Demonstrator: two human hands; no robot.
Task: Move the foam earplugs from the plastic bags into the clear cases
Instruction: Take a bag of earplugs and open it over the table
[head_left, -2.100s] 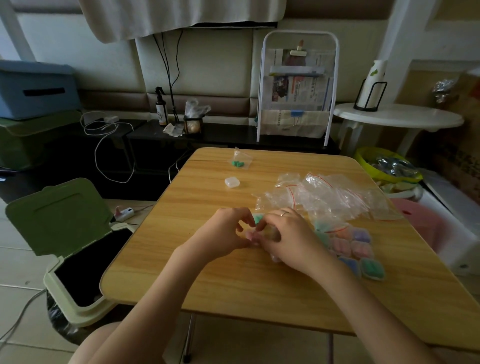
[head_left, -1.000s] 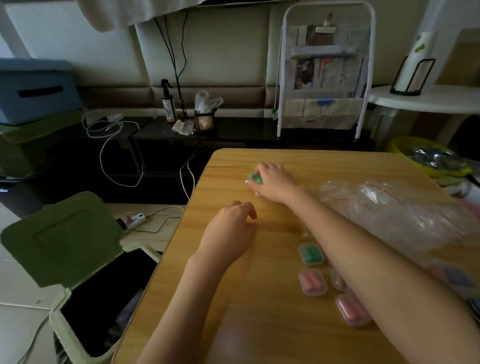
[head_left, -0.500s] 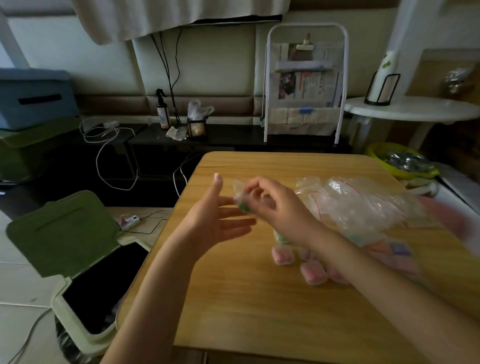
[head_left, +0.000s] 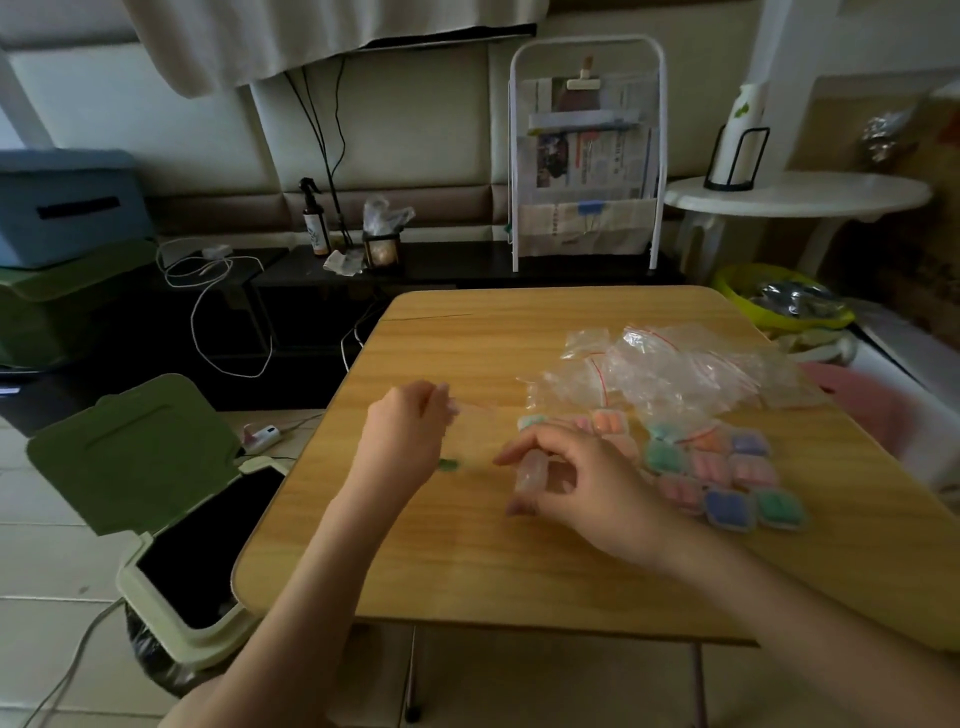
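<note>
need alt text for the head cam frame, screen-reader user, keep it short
Over a wooden table, the right hand holds a small clear case while the left hand pinches a thin plastic bag; green earplugs lie between them. Filled cases and empty bags sit to the right, and an open green bin stands left of the table.

One green earplug (head_left: 448, 464), two hands (head_left: 404, 441)

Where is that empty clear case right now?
In the head view, the clear case is held in the right hand above the wooden table, just left of the filled cases.
</note>
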